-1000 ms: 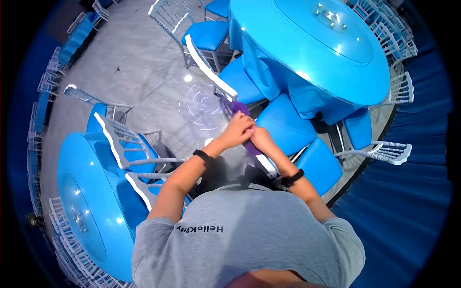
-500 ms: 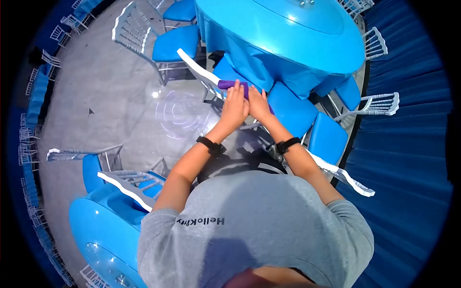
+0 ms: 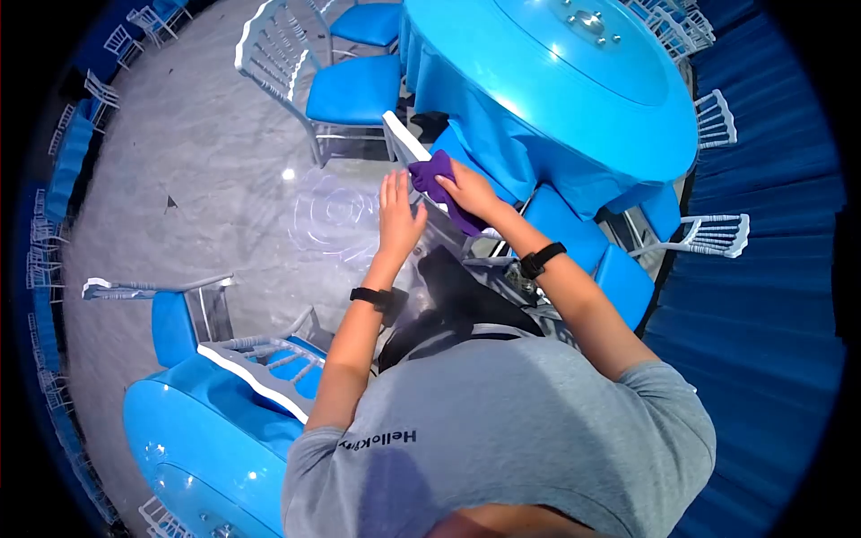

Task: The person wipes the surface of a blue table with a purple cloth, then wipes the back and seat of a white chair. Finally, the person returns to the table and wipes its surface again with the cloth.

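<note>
A purple cloth lies over the white top rail of a chair back. My right hand presses on the cloth and grips it against the rail. Just left of the cloth, my left hand hovers flat with the fingers apart, holding nothing. Both wrists wear black bands. The chair has a blue seat and stands pushed up to a round table draped in a blue cloth.
More white chairs with blue seats ring the table. A second blue round table stands at the lower left with chairs around it. Grey floor spreads to the left. Blue drapes close the right side.
My left hand has come off the cloth and opened to its left. My right hand has moved with the cloth along the chair rail.
</note>
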The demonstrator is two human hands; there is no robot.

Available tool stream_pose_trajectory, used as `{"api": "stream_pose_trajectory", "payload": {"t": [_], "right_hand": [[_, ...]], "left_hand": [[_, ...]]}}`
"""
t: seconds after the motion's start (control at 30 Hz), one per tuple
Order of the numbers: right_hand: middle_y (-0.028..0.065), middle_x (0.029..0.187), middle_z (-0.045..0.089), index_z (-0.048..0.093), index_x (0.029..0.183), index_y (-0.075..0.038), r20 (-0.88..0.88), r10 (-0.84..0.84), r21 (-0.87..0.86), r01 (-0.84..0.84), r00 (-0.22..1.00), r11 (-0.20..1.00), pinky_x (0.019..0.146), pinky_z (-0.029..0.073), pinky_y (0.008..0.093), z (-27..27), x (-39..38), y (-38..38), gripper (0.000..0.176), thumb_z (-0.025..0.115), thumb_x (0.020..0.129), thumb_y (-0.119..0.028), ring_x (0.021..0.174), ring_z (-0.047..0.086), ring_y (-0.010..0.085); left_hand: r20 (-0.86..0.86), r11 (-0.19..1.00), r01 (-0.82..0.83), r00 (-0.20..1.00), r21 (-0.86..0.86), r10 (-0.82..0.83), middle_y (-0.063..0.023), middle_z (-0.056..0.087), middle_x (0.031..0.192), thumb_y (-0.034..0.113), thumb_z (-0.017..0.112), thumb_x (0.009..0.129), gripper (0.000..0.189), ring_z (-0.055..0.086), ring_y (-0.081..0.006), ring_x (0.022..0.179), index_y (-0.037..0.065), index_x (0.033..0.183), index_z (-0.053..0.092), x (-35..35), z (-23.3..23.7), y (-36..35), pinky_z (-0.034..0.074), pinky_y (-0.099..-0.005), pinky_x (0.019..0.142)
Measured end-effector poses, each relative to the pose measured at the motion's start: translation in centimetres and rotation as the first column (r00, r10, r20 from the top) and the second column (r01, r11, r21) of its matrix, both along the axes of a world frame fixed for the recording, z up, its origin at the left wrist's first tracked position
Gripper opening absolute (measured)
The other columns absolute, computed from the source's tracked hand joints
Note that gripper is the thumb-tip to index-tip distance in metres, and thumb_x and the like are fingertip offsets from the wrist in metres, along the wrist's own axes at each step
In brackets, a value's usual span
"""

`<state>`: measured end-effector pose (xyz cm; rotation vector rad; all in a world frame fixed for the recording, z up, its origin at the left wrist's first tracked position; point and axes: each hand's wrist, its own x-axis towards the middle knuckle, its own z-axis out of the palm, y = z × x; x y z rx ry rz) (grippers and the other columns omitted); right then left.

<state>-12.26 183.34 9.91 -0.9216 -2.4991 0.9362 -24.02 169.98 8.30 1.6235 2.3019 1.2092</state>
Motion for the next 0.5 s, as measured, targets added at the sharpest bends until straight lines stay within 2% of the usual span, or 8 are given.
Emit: {"api": "stream_pose_trajectory", "payload": {"t": [0.07,0.13,0.2,0.27,0.33,0.37,0.4,0.5], "right_hand": [[0.0243,0.102,0.058,0.046,0.110,0.001,0.074,0.077,0.013,-0.078,0.994,0.997,0.075,0.046,0.0445,1.4,-3.5,0.4,0.043,0.052,0.085,-0.032,0.089,0.058,0.0394],[0.0240,0.094,0.060,0.049,0.103,0.005,0.296,-0.034,-0.068,0.056,0.955,0.996,0.072,0.047,0.0454,1.9,-7.2,0.9,0.037,0.047,0.086,-0.027,0.084,0.060,0.0391],[0.0246,0.089,0.062,0.051,0.097,0.006,0.197,-0.093,-0.005,0.096,0.976,0.995,0.070,0.048,0.0460,-1.5,-10.0,2.2,0.033,0.043,0.086,-0.024,0.081,0.061,0.0397],[0.0263,0.088,0.061,0.051,0.096,0.007,0.082,-0.055,-0.049,0.059,0.995,0.997,0.070,0.048,0.0461,-2.7,-12.0,4.3,0.033,0.043,0.085,-0.023,0.082,0.060,0.0406],[0.0265,0.092,0.061,0.053,0.099,0.006,0.064,-0.035,-0.130,0.043,0.997,0.991,0.073,0.047,0.0462,-3.8,-13.4,6.8,0.035,0.040,0.086,-0.025,0.085,0.059,0.0410],[0.0257,0.093,0.061,0.054,0.101,0.004,-0.016,0.057,-0.200,-0.059,0.998,0.978,0.075,0.046,0.0462,-4.3,-13.7,7.9,0.036,0.039,0.086,-0.025,0.088,0.059,0.0411],[0.0249,0.095,0.061,0.056,0.103,0.002,-0.102,0.145,-0.258,-0.167,0.984,0.952,0.078,0.045,0.0462,-4.8,-14.1,8.9,0.037,0.038,0.087,-0.026,0.090,0.058,0.0412],[0.0236,0.102,0.059,0.059,0.105,-0.002,-0.008,0.138,-0.378,-0.131,0.990,0.916,0.083,0.044,0.0446,-5.4,-12.4,9.5,0.038,0.036,0.088,-0.027,0.096,0.056,0.0392]], "left_hand": [[-0.069,0.988,0.147,0.987,0.053,-0.143,-0.0219,0.032,0.136,0.009,0.060,0.074,0.066,0.028,-0.0418,0.126,-0.003,0.132,0.031,-0.9,1.1,0.6,0.027,-0.0456,0.102],[-0.119,0.982,0.189,0.975,0.002,-0.187,-0.0192,0.030,0.139,0.009,0.061,0.073,0.068,0.028,-0.0397,0.128,0.000,0.133,0.030,-2.2,1.1,1.8,0.027,-0.0453,0.103],[-0.004,0.967,0.246,0.969,0.065,-0.246,-0.0187,0.030,0.139,0.008,0.061,0.072,0.069,0.029,-0.0364,0.128,0.003,0.134,0.032,-4.1,1.1,3.5,0.027,-0.0444,0.103],[-0.066,0.973,0.231,0.971,0.022,-0.229,-0.0179,0.033,0.138,0.011,0.061,0.073,0.066,0.031,-0.0347,0.128,0.004,0.133,0.034,-6.7,1.5,5.4,0.027,-0.0448,0.104],[-0.112,0.957,0.283,0.951,-0.062,-0.289,-0.0174,0.035,0.137,0.016,0.060,0.075,0.063,0.030,-0.0346,0.129,0.004,0.132,0.036,-8.8,2.0,7.7,0.027,-0.0457,0.103],[-0.154,0.949,0.308,0.937,-0.062,-0.314,-0.0179,0.042,0.130,0.019,0.059,0.075,0.056,0.035,-0.0353,0.125,0.003,0.126,0.042,-9.9,2.3,9.0,0.027,-0.0467,0.103],[-0.168,0.950,0.307,0.935,-0.065,-0.313,-0.0179,0.042,0.130,0.019,0.059,0.075,0.056,0.035,-0.0353,0.125,0.003,0.126,0.042,-10.9,2.6,10.2,0.027,-0.0467,0.103],[-0.076,0.807,0.582,0.804,-0.103,-0.590,-0.0178,0.053,0.113,0.023,0.063,0.073,0.045,0.048,-0.0363,0.110,0.001,0.110,0.050,-12.3,3.8,12.7,0.033,-0.0440,0.098]]}}
